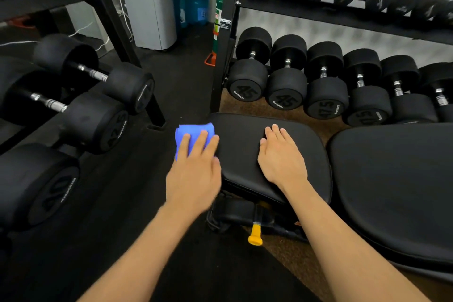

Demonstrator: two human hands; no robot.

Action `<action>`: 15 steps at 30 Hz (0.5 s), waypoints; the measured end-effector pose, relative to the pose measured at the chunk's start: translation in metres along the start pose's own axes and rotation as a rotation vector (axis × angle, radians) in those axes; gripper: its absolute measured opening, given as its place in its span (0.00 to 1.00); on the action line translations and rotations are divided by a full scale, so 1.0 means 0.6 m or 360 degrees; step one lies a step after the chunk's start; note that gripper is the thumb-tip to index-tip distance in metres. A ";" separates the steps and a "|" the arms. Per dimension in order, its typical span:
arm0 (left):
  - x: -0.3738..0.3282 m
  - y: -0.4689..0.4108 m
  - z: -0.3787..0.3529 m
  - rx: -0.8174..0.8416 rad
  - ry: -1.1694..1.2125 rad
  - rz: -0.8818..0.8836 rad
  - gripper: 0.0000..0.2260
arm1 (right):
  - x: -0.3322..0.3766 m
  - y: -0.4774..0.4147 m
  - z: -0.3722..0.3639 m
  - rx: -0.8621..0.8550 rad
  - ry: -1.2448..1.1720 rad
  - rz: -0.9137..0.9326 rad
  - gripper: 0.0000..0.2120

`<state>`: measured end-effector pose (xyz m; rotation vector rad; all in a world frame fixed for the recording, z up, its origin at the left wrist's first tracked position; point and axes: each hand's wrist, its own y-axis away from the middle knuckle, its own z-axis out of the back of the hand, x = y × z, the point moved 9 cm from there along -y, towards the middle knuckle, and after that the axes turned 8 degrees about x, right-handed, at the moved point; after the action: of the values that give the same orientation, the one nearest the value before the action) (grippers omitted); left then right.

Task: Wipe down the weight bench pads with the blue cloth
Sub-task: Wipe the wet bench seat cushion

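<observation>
Head view: left hand [193, 174] flat, fingers straight, pressing blue cloth [191, 131] over left edge of seat pad [245, 154]. Right hand [282, 157] spread flat on same pad, holding nothing. Back pad [392, 191] just beside, to the right. Racked dumbbells [286, 88] close behind; yellow knob [255, 236] underneath.

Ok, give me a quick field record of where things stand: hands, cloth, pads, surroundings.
left hand: fingers straight, pressing on the blue cloth
blue cloth: bunched at the left edge of the seat pad
right hand: flat on the seat pad, holding nothing
back pad: larger, to the right, no hand on it
under seat: yellow knob
surroundings: dumbbells on racks behind and to the left
</observation>
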<state>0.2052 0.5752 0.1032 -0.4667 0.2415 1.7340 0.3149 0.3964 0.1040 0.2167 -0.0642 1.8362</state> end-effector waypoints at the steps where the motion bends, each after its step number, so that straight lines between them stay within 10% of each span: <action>1: -0.002 0.010 -0.006 -0.0006 0.0033 -0.0009 0.23 | 0.000 0.000 0.000 0.0008 -0.0005 0.0004 0.25; 8: 0.064 -0.173 -0.016 0.0352 0.0280 0.0032 0.24 | -0.042 0.012 0.033 0.0202 -0.0562 0.0023 0.24; 15: -0.021 0.012 -0.049 -0.0061 -0.0200 -0.0109 0.24 | -0.153 0.067 0.030 0.0097 -0.0768 0.0007 0.22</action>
<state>0.2052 0.5503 0.0819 -0.3878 0.1016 1.6965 0.3018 0.2957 0.1078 0.6992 -0.3444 1.7562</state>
